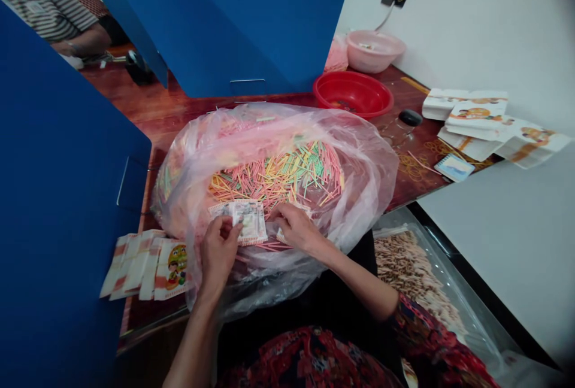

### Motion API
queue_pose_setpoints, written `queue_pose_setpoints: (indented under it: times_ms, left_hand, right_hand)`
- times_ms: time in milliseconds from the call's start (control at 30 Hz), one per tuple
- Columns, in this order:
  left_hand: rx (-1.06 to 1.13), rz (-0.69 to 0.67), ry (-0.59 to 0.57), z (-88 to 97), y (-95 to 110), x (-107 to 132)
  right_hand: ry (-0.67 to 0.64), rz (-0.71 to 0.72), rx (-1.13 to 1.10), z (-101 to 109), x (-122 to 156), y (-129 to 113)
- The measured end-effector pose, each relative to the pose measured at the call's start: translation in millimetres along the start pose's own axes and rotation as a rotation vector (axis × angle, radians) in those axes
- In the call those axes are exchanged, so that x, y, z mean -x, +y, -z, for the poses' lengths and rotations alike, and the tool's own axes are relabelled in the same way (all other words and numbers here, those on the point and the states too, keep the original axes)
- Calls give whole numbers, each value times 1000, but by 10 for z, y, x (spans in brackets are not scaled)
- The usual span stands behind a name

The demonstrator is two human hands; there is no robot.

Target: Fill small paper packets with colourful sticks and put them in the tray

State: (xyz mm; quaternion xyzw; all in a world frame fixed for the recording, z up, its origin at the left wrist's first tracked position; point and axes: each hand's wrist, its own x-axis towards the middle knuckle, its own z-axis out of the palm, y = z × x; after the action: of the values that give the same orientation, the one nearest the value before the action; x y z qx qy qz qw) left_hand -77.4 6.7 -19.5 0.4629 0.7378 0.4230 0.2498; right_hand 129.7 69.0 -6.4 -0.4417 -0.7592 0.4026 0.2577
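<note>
A large clear plastic bag [368, 148] lies open on the table in front of me, full of thin pink, yellow and green sticks [278, 172]. Small printed paper packets [251, 220] lie overlapping at its near side. My left hand [219, 247] pinches the left part of these packets between thumb and fingers. Just to the right, my right hand [296, 229] is closed with fingertips pointing down at the sticks; whatever it grips is hidden. Another packet [281, 236] shows partly beneath the right hand.
Stacked printed packets [144, 265] lie left, more paper bags [480, 115] right. Behind stand a red basin [354, 94] and pink bowl [375, 51]. A black-lidded jar [409, 118] and rubber bands [413, 166] are right. Blue partitions [224, 23] enclose the table; another person [58, 5] sits beyond.
</note>
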Motion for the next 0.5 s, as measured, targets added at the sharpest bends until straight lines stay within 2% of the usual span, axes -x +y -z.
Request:
queue_pose_setpoints:
  times_ms: [100,200,333,500]
  left_hand:
    - [54,36,-80,55,17,-11]
    - [-80,-32,-70,92,14,-15]
    - [-232,-225,21,102,-10,-16]
    - [-254,-472,80,172,13,-56]
  right_hand:
    - [76,-8,18,11,-82,-78]
    - [79,18,38,-12,-183,-182]
    - [65,40,97,-92,-306,-305]
    - [-2,147,77,-93,-454,-366]
